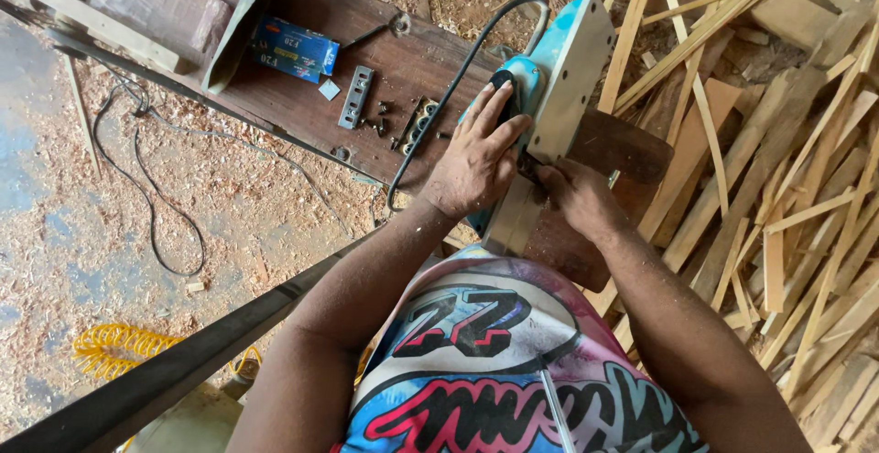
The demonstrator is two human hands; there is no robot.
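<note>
A small blue rectangular cardboard box [295,48] is seen lying flat on the dark wooden worktop [275,96], upper left.

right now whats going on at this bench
A person leans over a dark wooden bench, working on a light blue electric planer turned on its side. The left hand rests flat on its body; the right hand fingers its underside. Small metal parts and a blue box lie nearby, wood offcuts piled alongside.
</note>
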